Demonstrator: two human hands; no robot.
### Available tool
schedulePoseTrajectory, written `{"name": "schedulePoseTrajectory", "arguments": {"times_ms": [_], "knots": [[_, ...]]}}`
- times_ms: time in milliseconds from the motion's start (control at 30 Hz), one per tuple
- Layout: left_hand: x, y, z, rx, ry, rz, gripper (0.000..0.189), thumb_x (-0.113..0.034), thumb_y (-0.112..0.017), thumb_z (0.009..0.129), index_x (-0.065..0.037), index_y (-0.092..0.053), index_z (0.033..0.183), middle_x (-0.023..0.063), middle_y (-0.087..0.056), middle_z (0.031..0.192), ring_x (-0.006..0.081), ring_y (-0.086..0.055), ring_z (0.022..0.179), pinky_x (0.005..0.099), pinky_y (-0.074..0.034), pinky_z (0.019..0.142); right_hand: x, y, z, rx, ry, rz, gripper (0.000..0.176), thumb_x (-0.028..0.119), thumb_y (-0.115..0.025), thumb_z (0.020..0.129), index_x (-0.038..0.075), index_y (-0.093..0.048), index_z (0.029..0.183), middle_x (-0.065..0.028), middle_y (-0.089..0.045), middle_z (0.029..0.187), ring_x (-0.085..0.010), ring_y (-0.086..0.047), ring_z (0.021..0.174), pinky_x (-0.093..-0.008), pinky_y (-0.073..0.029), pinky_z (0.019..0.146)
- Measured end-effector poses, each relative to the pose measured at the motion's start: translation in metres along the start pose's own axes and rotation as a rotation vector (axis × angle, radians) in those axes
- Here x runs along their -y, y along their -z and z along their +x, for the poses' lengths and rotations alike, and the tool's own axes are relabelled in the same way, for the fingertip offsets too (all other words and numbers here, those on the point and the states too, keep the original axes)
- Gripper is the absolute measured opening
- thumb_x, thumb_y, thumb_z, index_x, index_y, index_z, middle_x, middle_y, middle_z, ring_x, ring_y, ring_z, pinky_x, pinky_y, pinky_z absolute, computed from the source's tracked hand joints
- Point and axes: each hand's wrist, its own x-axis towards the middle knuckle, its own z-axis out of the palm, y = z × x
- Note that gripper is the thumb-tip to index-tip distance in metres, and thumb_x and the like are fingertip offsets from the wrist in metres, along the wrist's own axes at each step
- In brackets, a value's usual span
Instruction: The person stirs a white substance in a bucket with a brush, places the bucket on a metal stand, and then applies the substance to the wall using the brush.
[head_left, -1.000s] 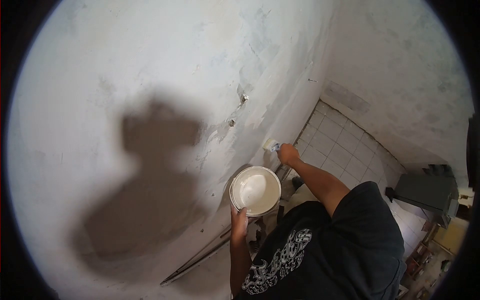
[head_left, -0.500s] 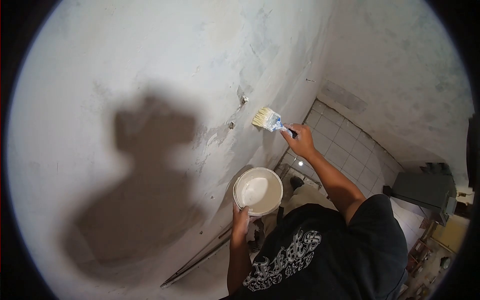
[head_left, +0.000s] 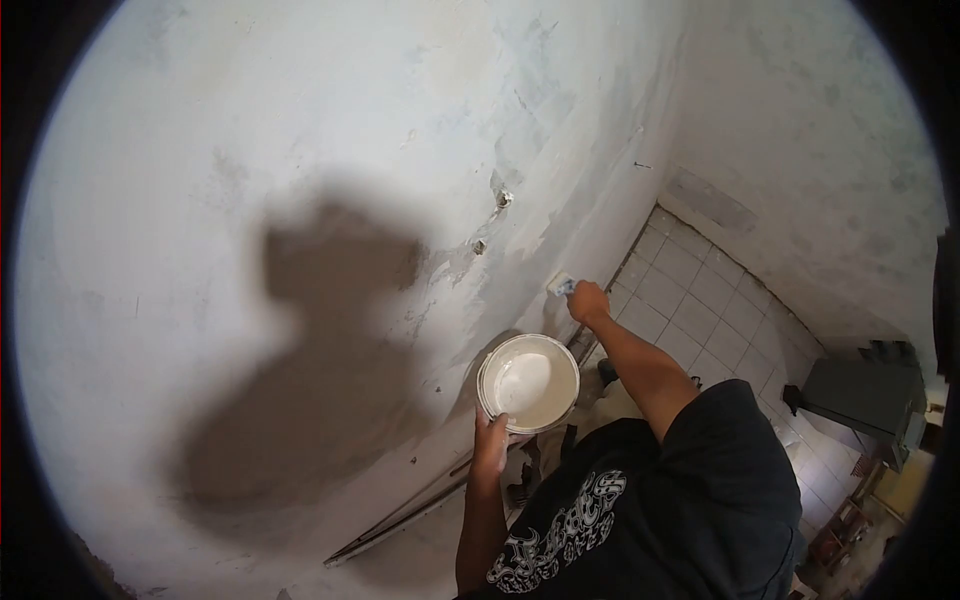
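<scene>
My left hand [head_left: 490, 442] grips the near rim of a round, pale bucket [head_left: 567, 400] with white material inside. The bucket is close to the wall. My right hand [head_left: 588, 302] is wrapped round the handle of a wide brush [head_left: 562, 284], low on the wall near the floor edge. The brush head is partly hidden and seems to lie against the wall. The white wall [head_left: 400, 130] has grey patches and two small holes, above and left of the brush.
A tiled floor [head_left: 700, 300] runs between the wall and a second wall [head_left: 800, 160]. A dark cabinet-like object [head_left: 860, 395] stands at the right, with clutter below it. Long thin strips [head_left: 400, 515] lie along the wall base, left of my left arm.
My right hand has brought the brush down the wall, nearer the bucket and floor. My left hand still holds the bucket. The view has shifted slightly.
</scene>
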Motion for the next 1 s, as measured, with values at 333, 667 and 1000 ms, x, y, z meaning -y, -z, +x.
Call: {"name": "schedulePoseTrajectory", "arguments": {"times_ms": [333,667,1000], "knots": [[0.017,0.0,0.021,0.057,0.066,-0.047,0.068,0.003,-0.042,0.095,-0.018,-0.015,0.154,0.0196,-0.038,0.147,0.0421,-0.058,0.117,0.0568,-0.063,0.076,0.021,0.176,-0.058,-0.14,0.473,0.355,0.033,0.026,-0.071,0.088,-0.001,-0.074,0.105,-0.0236,-0.072,0.089,-0.0296,-0.072,0.08,-0.041,-0.054,0.074],[-0.004,-0.016,0.008,0.045,-0.016,-0.017,0.067,-0.002,-0.046,0.093,-0.015,-0.02,0.153,0.0178,-0.04,0.146,0.0395,-0.056,0.121,0.0572,-0.061,0.079,-0.027,0.057,0.011,-0.27,0.437,0.576,0.035,0.029,-0.072,0.089,-0.002,-0.073,0.107,-0.0231,-0.073,0.099,-0.0283,-0.071,0.095,-0.0386,-0.053,0.087],[-0.017,-0.044,0.014,0.124,-0.002,-0.027,0.076,0.003,-0.044,0.09,-0.018,-0.012,0.156,0.0179,-0.038,0.147,0.0383,-0.055,0.123,0.0551,-0.063,0.077,-0.078,0.072,0.003,-0.097,0.346,0.304,0.035,0.031,-0.07,0.088,0.001,-0.074,0.106,-0.0159,-0.072,0.082,-0.0247,-0.07,0.078,-0.0398,-0.052,0.072]]}}
